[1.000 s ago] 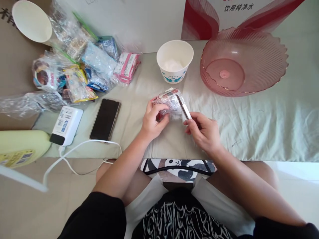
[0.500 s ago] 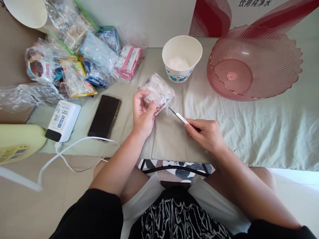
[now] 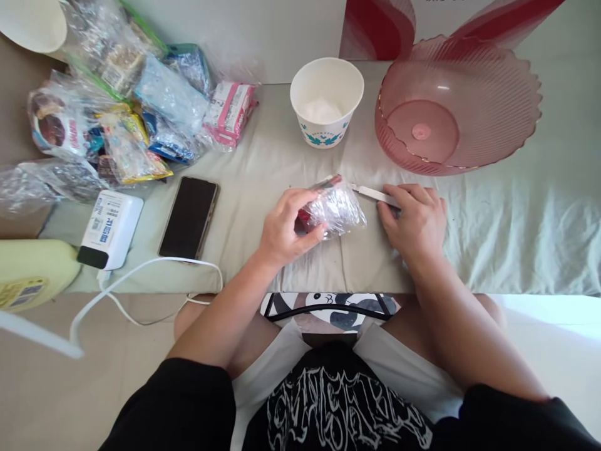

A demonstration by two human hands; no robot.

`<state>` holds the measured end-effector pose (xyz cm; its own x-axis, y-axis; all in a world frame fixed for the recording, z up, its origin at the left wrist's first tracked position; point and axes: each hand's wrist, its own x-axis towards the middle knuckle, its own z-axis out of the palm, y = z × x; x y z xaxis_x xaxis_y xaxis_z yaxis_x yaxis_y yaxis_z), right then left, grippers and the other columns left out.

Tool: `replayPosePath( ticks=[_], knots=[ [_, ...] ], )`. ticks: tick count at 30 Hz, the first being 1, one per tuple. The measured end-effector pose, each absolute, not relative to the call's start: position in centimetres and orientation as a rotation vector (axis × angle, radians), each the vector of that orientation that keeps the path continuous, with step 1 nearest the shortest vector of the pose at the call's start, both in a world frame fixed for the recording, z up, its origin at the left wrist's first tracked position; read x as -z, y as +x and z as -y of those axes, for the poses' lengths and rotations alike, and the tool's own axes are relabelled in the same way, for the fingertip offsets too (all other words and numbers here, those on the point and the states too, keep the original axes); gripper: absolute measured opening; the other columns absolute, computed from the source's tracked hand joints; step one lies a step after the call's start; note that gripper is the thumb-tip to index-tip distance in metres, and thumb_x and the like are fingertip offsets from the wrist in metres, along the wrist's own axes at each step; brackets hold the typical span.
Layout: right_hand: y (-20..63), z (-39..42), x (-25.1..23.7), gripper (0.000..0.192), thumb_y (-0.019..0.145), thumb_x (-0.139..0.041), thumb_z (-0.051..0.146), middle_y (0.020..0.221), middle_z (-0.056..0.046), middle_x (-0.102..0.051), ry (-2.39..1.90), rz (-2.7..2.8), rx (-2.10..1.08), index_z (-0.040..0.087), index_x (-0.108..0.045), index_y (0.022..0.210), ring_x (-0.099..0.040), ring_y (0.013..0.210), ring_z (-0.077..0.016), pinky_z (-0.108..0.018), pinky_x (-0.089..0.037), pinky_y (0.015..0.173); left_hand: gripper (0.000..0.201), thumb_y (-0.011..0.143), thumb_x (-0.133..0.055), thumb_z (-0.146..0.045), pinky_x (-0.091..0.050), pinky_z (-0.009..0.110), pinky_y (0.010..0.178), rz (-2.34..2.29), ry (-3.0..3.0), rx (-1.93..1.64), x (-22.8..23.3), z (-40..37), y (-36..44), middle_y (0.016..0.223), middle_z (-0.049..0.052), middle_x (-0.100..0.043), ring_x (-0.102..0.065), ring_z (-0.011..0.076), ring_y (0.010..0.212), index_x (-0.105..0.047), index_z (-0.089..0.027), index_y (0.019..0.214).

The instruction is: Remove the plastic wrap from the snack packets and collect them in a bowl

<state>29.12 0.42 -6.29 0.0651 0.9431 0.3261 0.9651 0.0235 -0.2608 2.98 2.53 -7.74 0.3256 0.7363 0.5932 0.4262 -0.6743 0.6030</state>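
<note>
Between the thumb and fingers of my left hand [image 3: 291, 228] is a small packet in crinkled clear plastic [image 3: 335, 210], red and dark on its sides. It is tilted just above the cloth. My right hand [image 3: 416, 219] is closed round a slim knife with a white handle [image 3: 375, 195]. The knife's tip points left at the packet's upper right edge; whether it touches the plastic I cannot tell. Beyond the packet stands a white paper cup [image 3: 323, 134] with a blue-green leaf print and something white inside.
A pink ribbed bowl [image 3: 498, 119] stands at the back right. Plastic-wrapped packets [image 3: 173, 94] are heaped at the back left. Nearer lie a phone [image 3: 189, 218], a white device [image 3: 117, 219] with a white cable [image 3: 154, 260], and a yellow bottle [image 3: 37, 266].
The packet has turned and moved right and lower in my left hand. My right hand has shifted right and up, and the knife now lies flatter at the packet's upper edge. The view has shifted slightly.
</note>
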Motion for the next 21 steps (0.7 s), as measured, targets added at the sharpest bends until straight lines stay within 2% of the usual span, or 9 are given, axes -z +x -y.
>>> replayPosePath(
  ticks=[3, 5, 8, 9, 11, 13, 15, 17, 21],
  knots=[
    [29.0, -0.4, 6.2, 0.032, 0.094, -0.062, 0.032, 0.119, -0.015, -0.074, -1.842, 1.877, 0.108, 0.021, -0.074, 0.121, -0.066, 0.109, -0.0327, -0.05, -0.051, 0.095, 0.05, 0.093, -0.068, -0.057, -0.057, 0.045, 0.102, -1.214, 2.182, -1.274, 7.9, -3.2, 1.7, 0.131, 0.012, -0.063, -0.063, 0.0302, 0.128, -0.054, -0.026, 0.13],
    [28.8, -0.3, 6.1, 0.03, 0.095, -0.059, 0.029, 0.117, -0.015, -0.073, -1.72, 1.905, 0.055, 0.02, -0.072, 0.12, -0.067, 0.108, -0.0304, -0.049, -0.052, 0.097, 0.062, 0.091, -0.066, -0.068, -0.054, 0.05, 0.107, -1.249, 2.099, -1.279, 8.3, -3.7, 0.7, 0.137, 0.015, -0.06, -0.06, 0.0335, 0.134, -0.053, -0.025, 0.133],
    [28.2, -0.1, 6.0, 0.029, 0.096, -0.055, 0.027, 0.114, -0.013, -0.073, -1.555, 1.95, -0.074, 0.021, -0.069, 0.12, -0.069, 0.105, -0.0284, -0.047, -0.055, 0.097, 0.089, 0.076, -0.074, -0.081, -0.055, 0.048, 0.104, -1.166, 2.024, -1.214, 8.5, -4.0, 0.2, 0.135, 0.014, -0.062, -0.065, 0.0321, 0.124, -0.049, -0.025, 0.14],
    [27.9, 0.0, 6.0, 0.03, 0.096, -0.055, 0.027, 0.115, -0.014, -0.073, -1.498, 1.962, -0.12, 0.021, -0.069, 0.122, -0.069, 0.106, -0.0284, -0.046, -0.055, 0.097, 0.091, 0.072, -0.079, -0.08, -0.057, 0.045, 0.101, -1.159, 2.007, -1.204, 8.3, -3.9, 0.3, 0.131, 0.013, -0.064, -0.067, 0.0301, 0.119, -0.051, -0.025, 0.139],
    [27.2, 0.2, 5.9, 0.036, 0.096, -0.056, 0.032, 0.122, -0.015, -0.073, -1.361, 1.994, -0.227, 0.02, -0.066, 0.129, -0.07, 0.113, -0.0295, -0.047, -0.056, 0.1, 0.074, 0.077, -0.081, -0.072, -0.059, 0.038, 0.089, -1.194, 1.942, -1.217, 7.8, -3.5, 0.8, 0.119, 0.008, -0.068, -0.071, 0.0233, 0.102, -0.057, -0.025, 0.128],
    [26.6, 0.4, 5.8, 0.046, 0.095, -0.058, 0.037, 0.132, -0.017, -0.071, -1.236, 2.023, -0.346, 0.019, -0.061, 0.138, -0.067, 0.122, -0.0315, -0.049, -0.055, 0.105, 0.047, 0.09, -0.071, -0.064, -0.058, 0.031, 0.076, -1.229, 1.83, -1.257, 7.0, -3.0, 1.4, 0.102, 0.004, -0.071, -0.07, 0.0165, 0.084, -0.061, -0.025, 0.115],
    [26.1, 0.5, 5.7, 0.05, 0.094, -0.059, 0.036, 0.134, -0.016, -0.07, -1.187, 2.028, -0.428, 0.02, -0.06, 0.141, -0.067, 0.125, -0.0317, -0.05, -0.055, 0.106, 0.038, 0.096, -0.065, -0.061, -0.056, 0.028, 0.066, -1.225, 1.715, -1.3, 6.5, -2.7, 1.8, 0.091, 0.001, -0.07, -0.067, 0.0135, 0.072, -0.062, -0.025, 0.106],
    [25.9, 0.7, 5.6, 0.041, 0.094, -0.056, 0.026, 0.122, -0.013, -0.073, -1.209, 2.007, -0.442, 0.023, -0.068, 0.132, -0.07, 0.114, -0.0284, -0.047, -0.058, 0.099, 0.036, 0.093, -0.069, -0.06, -0.055, 0.028, 0.061, -1.214, 1.62, -1.34, 6.3, -2.8, 2.0, 0.085, 0.0, -0.069, -0.065, 0.0131, 0.067, -0.062, -0.026, 0.102],
    [26.3, 0.8, 5.3, 0.026, 0.089, -0.054, 0.014, 0.096, -0.007, -0.069, -1.226, 1.906, -0.408, 0.026, -0.077, 0.093, -0.071, 0.096, -0.0231, -0.042, -0.059, 0.088, 0.021, 0.087, -0.074, -0.041, -0.05, 0.026, 0.053, -1.271, 1.436, -1.41, 6.3, -3.4, 1.5, 0.074, -0.003, -0.065, -0.062, 0.0123, 0.058, -0.061, -0.026, 0.093]
  ],
)
